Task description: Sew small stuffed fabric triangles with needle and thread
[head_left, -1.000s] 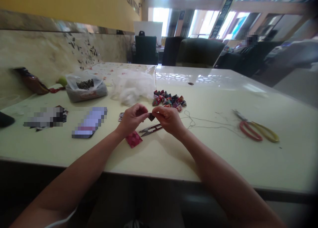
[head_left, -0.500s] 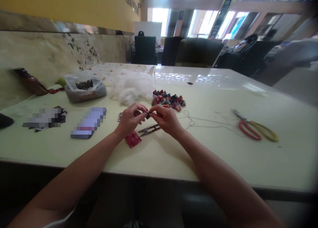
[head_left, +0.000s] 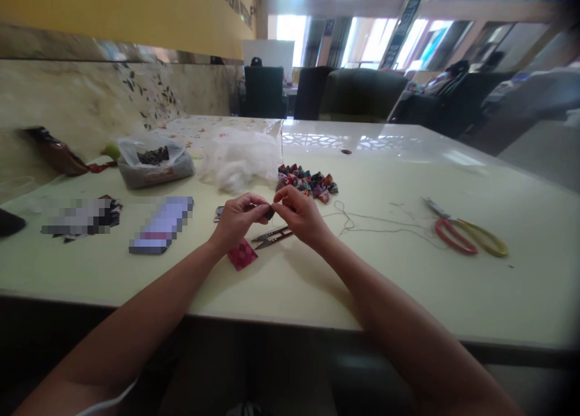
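My left hand (head_left: 241,217) pinches a small dark piece of fabric (head_left: 269,213) between thumb and fingers. Close against it, my right hand (head_left: 296,213) is closed in a pinch at the fabric's edge; whatever lies between those fingertips is too small to make out. Beneath my hands lie thread snips (head_left: 273,238), partly covered by the right hand. A pink checked fabric square (head_left: 243,256) rests by my left wrist, and a patterned scrap (head_left: 219,213) shows behind that hand. Loose thread (head_left: 376,230) runs over the table to the right of my right hand.
Small stuffed fabric pieces (head_left: 308,181) are heaped behind my hands, beside white stuffing in a clear bag (head_left: 240,159). Leftward are a plastic bag of dark bits (head_left: 156,171), a phone (head_left: 162,224) and blurred-out scraps (head_left: 84,216). Red-and-yellow-handled scissors (head_left: 466,231) lie at right.
My right fingertips have drawn slightly up at the fabric, and more of the dark piece shows in my left hand. Things on the table stay where they were.
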Demonstrator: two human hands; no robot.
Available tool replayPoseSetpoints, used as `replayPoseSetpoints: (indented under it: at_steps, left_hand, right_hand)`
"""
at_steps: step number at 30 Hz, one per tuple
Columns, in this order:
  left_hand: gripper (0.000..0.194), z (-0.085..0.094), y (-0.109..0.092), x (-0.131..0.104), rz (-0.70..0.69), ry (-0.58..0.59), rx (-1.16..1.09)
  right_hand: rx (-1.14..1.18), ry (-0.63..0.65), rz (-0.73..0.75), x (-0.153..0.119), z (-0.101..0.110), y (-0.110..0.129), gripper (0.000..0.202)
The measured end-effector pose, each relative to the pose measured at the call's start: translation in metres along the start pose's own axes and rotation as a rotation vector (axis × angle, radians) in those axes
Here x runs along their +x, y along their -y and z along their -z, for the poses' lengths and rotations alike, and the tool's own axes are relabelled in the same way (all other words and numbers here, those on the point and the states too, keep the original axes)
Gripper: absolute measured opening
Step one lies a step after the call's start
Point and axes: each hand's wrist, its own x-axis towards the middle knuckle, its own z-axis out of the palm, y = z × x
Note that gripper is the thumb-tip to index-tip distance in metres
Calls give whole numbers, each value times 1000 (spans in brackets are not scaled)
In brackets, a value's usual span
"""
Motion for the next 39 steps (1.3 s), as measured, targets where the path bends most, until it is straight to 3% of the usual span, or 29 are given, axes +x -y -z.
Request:
replayPoseSetpoints:
  at_steps: [5,12,18,22,26,31,35,39]
  left_hand:
    - [31,3,-1,2,29,-88,36]
    - [32,3,-4,2,9,-109,41]
    - [32,4,1,4,104,-84,-12]
    - [31,6,3,6,210,-88,-96]
    - [30,10,6,8,257,-105,-94]
    - [28,10,7,9,244,-95,-53]
    - [29,9,6,7,172,-119,24]
    - [29,6,2,4,57,-110,104]
  right_hand:
    - [218,-72,-142,6,10,-4,11]
    - [-86,-73,102,6,10,-2,14]
    - [-79,-85,95,4,4,4,14]
    - [213,-119,-80,8,10,-2,20]
    - [516,-128,-230,16,37,-15,32]
    - [389,-216,-182,22,62,-23,35]
    - [198,-268,-100,20,47,-16,24]
    - [-24,-181,45,14,26,-5,15]
